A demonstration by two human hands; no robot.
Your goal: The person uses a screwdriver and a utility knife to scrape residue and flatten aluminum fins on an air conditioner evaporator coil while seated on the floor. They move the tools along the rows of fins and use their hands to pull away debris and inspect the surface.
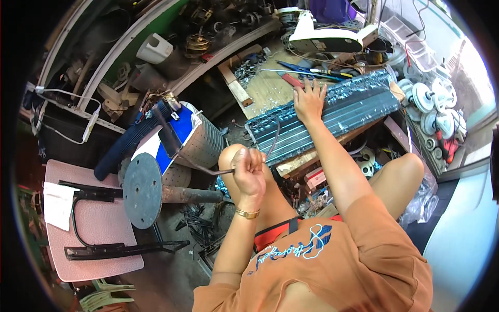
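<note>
dark tool (169, 138) blurred on my feed, its grasped part hidden inside the left hand (249, 174), ribbed metal block (358, 114) partly covered by the right hand (310, 100), scraps (250, 72) too small for me to identify, purple container (327, 9) cut off above

I'm holding the left grip (249, 174) in a curled fist, the left forearm (235, 249) leaning upward. I'm stretching the right arm (340, 164) forward, with the right grip (310, 104) lying flat, palm down, its fingers (315, 87) spread.
</note>
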